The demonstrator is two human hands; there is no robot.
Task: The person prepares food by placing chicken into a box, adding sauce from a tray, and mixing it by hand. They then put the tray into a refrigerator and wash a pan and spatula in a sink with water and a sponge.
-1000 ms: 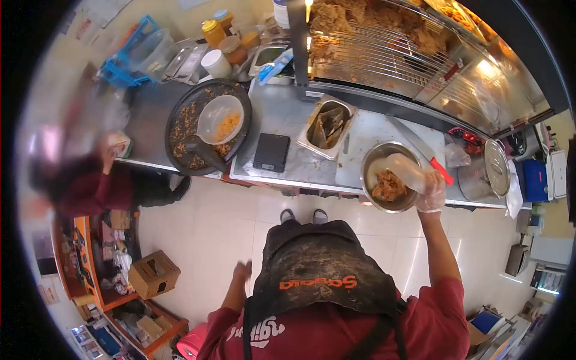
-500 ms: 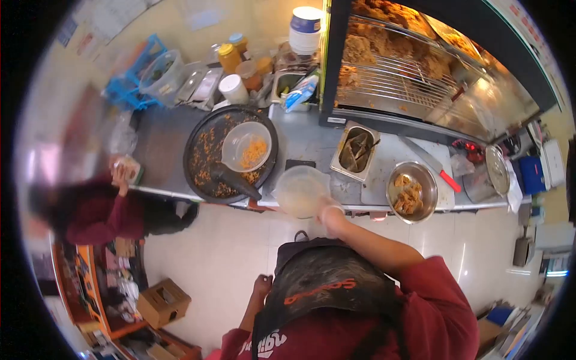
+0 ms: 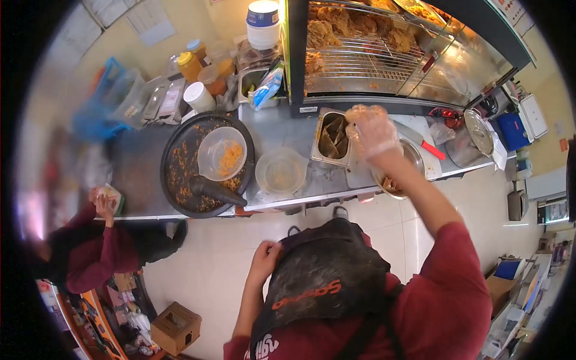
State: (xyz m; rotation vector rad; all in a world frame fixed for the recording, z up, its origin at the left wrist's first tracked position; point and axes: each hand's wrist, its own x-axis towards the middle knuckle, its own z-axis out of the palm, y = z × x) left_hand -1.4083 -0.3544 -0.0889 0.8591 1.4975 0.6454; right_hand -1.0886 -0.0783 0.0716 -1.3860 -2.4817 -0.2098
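My right hand point(image 3: 373, 135), in a clear glove, is raised between the steel tin of dark pieces point(image 3: 332, 137) and the steel bowl point(image 3: 414, 157) of brown food, partly covering the bowl. Its fingers are curled, and what they may hold is hidden. Low beside the black apron point(image 3: 324, 264), my left hand point(image 3: 265, 259) has its fingers folded in, their inner side out of sight. A translucent bowl point(image 3: 281, 171) stands on the counter. To its left, a black mortar point(image 3: 171, 180) holds orange shreds, a pestle point(image 3: 216, 191) and another translucent bowl point(image 3: 207, 157).
A heated cabinet point(image 3: 360, 103) with fried food stands behind the counter. A red-handled knife point(image 3: 432, 150) lies on the white board point(image 3: 441, 168). Bottles and tubs point(image 3: 198, 96) line the back left. At the far left, a co-worker point(image 3: 99, 255) holds a small package point(image 3: 114, 200).
My right hand has left the translucent bowl and moved right and up, over beside the steel bowl. The view has shifted. My left hand appears higher, near the apron's edge.
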